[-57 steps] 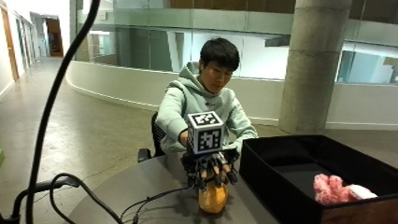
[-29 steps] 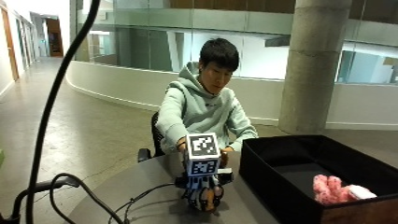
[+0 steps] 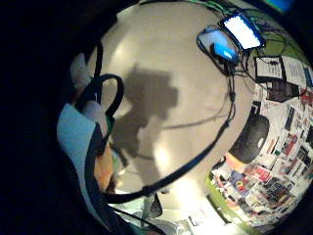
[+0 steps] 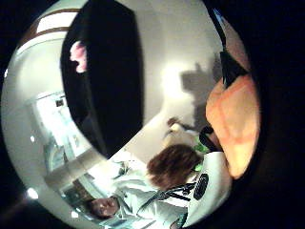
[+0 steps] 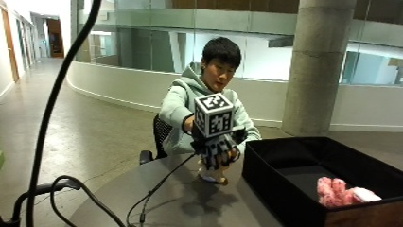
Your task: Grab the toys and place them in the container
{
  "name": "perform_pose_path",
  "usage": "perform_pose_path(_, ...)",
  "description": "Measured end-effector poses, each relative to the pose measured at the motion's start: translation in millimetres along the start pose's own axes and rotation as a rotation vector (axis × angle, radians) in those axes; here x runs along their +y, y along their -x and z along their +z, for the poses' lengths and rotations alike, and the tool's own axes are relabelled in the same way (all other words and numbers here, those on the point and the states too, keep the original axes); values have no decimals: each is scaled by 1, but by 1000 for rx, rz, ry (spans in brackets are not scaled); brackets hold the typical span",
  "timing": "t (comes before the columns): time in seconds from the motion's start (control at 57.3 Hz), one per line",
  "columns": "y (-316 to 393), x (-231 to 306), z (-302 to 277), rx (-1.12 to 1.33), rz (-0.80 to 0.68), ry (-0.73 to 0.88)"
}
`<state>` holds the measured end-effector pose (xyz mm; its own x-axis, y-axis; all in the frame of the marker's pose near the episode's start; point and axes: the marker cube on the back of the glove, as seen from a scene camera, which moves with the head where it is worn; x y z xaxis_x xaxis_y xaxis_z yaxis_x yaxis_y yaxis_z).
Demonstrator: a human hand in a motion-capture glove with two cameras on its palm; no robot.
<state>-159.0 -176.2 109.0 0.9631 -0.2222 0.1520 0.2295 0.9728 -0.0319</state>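
Outside view had your gloved right hand (image 5: 217,153) hanging above the grey table (image 5: 189,198), just beside the near wall of the black container (image 5: 283,184), with the fingers curled round an orange toy (image 5: 214,176) whose pale lower end poked out below them and sat close over the tabletop; I couldn't tell if it touched. A pink toy (image 5: 334,191) lay inside the container on its floor, near the front corner, with a small white thing (image 5: 365,194) right against it. You sat at the far side of the table with your right arm stretched forward. From the thumb side palm view the orange toy (image 4: 233,124) filled the edge next to your palm, so it was tight up against the hand, and the container (image 4: 105,81) sat well apart across the pale tabletop with the pink toy (image 4: 78,55) showing in one corner. The little finger side palm view mostly looked down on the table (image 3: 161,63) with the hand's shadow on it, a strip of orange (image 3: 103,169) tucked in by the straps, and a black cable (image 3: 195,156) trailing across the surface.
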Motion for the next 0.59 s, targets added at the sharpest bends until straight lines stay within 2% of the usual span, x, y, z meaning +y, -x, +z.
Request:
perform_pose_path(0.262,87,27,-87,-10,-169,-190)
perform_pose_path(0.453,160,25,-108,-138,-287,-466)
perform_pose_path(0.506,175,25,-105,-153,-309,-475)
perform_pose_path(0.593,190,25,-102,-189,-343,-400)
